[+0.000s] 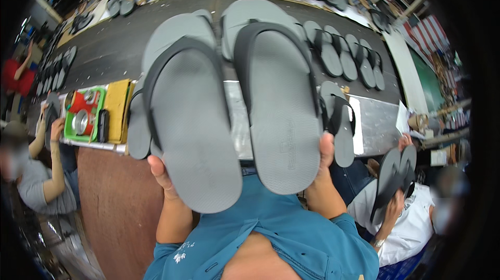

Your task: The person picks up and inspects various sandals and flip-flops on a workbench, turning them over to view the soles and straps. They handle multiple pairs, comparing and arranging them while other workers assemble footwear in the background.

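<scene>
I hold up a pair of grey flip-flops with dark straps, soles tilted toward me and heels lowest. My left hand (165, 177) grips the left flip-flop (194, 129) at its heel side, thumb along the edge and the other fingers hidden beneath. On the other side, my right hand (324, 168) holds the right flip-flop (284, 118) the same way. Both footbeds face up, and a faint imprint marks the right one's heel. Just beyond them, partly covered, are more grey flip-flops (255, 9). Another flip-flop (342, 129) lies on the metal-topped table right of my right hand.
A dark conveyor belt (125, 40) crosses ahead, carrying rows of flip-flops (338, 53). At left stands a green basket (97, 133) with red and metal cans, beside a yellow board (119, 107). Co-workers sit left (44, 176) and right (406, 217), each handling flip-flops.
</scene>
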`<move>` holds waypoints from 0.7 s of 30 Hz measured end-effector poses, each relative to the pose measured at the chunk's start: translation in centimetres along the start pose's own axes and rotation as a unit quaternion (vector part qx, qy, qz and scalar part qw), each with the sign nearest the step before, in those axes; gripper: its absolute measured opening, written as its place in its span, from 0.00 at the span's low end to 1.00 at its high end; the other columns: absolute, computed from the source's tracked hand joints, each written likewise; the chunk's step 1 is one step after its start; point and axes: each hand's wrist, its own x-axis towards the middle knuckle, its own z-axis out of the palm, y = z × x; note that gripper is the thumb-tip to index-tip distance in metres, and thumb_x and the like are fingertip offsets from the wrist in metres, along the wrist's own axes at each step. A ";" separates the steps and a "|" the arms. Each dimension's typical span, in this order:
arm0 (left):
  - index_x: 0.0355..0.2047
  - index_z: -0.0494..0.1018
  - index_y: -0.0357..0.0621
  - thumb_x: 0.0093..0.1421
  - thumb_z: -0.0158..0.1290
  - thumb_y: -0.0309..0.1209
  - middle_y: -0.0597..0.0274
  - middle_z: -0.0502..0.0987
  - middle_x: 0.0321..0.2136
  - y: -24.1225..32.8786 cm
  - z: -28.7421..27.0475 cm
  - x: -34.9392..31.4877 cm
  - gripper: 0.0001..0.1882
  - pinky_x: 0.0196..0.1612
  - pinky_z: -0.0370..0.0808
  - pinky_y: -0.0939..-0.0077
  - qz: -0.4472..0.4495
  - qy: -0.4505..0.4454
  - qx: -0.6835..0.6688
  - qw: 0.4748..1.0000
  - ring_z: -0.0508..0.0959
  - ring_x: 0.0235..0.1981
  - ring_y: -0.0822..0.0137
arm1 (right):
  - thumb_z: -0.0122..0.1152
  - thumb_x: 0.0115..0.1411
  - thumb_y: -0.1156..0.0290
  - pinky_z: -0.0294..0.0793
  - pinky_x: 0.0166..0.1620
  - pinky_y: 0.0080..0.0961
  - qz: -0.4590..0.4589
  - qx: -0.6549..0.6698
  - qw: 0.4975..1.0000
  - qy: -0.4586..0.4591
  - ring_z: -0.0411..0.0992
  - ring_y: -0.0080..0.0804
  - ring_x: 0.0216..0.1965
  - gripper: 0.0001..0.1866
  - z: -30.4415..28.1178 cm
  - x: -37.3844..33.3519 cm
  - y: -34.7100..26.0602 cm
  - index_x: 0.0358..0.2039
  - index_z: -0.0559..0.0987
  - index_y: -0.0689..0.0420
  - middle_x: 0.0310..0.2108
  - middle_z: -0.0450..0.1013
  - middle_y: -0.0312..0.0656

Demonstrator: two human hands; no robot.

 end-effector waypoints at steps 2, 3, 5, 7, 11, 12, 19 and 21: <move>0.66 0.55 0.43 0.61 0.41 0.65 0.47 0.67 0.59 -1.0 1.2 -1.0 0.45 0.55 0.75 0.67 -0.031 0.059 -0.105 0.992 0.74 0.55 0.56 | 0.64 0.48 0.45 0.68 0.60 0.43 0.042 -0.104 0.993 0.029 0.66 0.48 0.60 0.54 1.6 0.3 -0.6 0.68 0.53 0.61 0.60 0.63 0.53; 0.65 0.57 0.41 0.63 0.38 0.65 0.48 0.69 0.57 -1.2 1.2 -0.5 0.44 0.53 0.76 0.68 -0.061 0.049 -0.071 0.994 0.75 0.54 0.58 | 0.62 0.53 0.49 0.65 0.62 0.37 0.031 -0.091 0.995 -0.037 0.64 0.43 0.61 0.50 0.7 1.2 0.0 0.69 0.51 0.62 0.63 0.61 0.52; 0.62 0.61 0.39 0.66 0.33 0.64 0.51 0.73 0.53 -0.2 0.2 -0.1 0.42 0.48 0.78 0.72 -0.118 0.043 0.009 0.992 0.77 0.51 0.62 | 0.59 0.59 0.63 0.50 0.67 0.30 0.002 -0.183 0.981 -0.067 0.54 0.33 0.66 0.46 1.4 2.1 -1.7 0.71 0.45 0.61 0.67 0.54 0.47; 0.63 0.59 0.40 0.71 0.32 0.56 0.60 0.74 0.47 0.2 -0.8 1.0 0.34 0.45 0.74 0.79 -0.138 -0.018 0.043 0.989 0.75 0.45 0.72 | 0.63 0.59 0.62 0.59 0.63 0.32 -0.015 -0.295 0.955 -0.029 0.57 0.34 0.64 0.49 0.5 2.2 -1.1 0.71 0.44 0.61 0.65 0.55 0.49; 0.69 0.47 0.42 0.72 0.34 0.51 0.61 0.67 0.56 -0.7 -0.1 1.0 0.34 0.53 0.68 0.79 -0.082 0.048 0.223 0.970 0.70 0.52 0.74 | 0.69 0.54 0.55 0.69 0.55 0.36 -0.023 -0.404 0.914 0.016 0.64 0.40 0.55 0.54 -0.4 2.1 0.1 0.71 0.46 0.59 0.62 0.57 0.51; 0.70 0.46 0.42 0.72 0.34 0.51 0.60 0.66 0.57 -0.6 0.4 1.1 0.34 0.54 0.66 0.78 -0.069 0.046 0.231 0.969 0.69 0.53 0.73 | 0.69 0.54 0.54 0.69 0.54 0.36 -0.026 -0.421 0.907 0.015 0.64 0.41 0.55 0.54 -0.7 2.1 0.5 0.71 0.46 0.58 0.62 0.57 0.52; 0.66 0.55 0.44 0.73 0.31 0.49 0.61 0.71 0.51 -0.8 0.7 1.2 0.29 0.51 0.70 0.79 -0.020 0.069 0.269 0.961 0.72 0.49 0.75 | 0.67 0.57 0.55 0.68 0.54 0.34 -0.042 -0.423 0.905 0.010 0.64 0.38 0.55 0.49 -0.9 2.4 1.1 0.71 0.50 0.56 0.63 0.57 0.49; 0.66 0.54 0.43 0.73 0.32 0.49 0.61 0.70 0.52 -0.9 1.1 1.2 0.29 0.52 0.69 0.78 -0.016 0.087 0.251 0.964 0.71 0.50 0.74 | 0.64 0.60 0.58 0.67 0.55 0.34 -0.046 -0.394 0.918 0.013 0.64 0.35 0.56 0.45 -0.6 2.5 1.4 0.71 0.51 0.56 0.63 0.58 0.48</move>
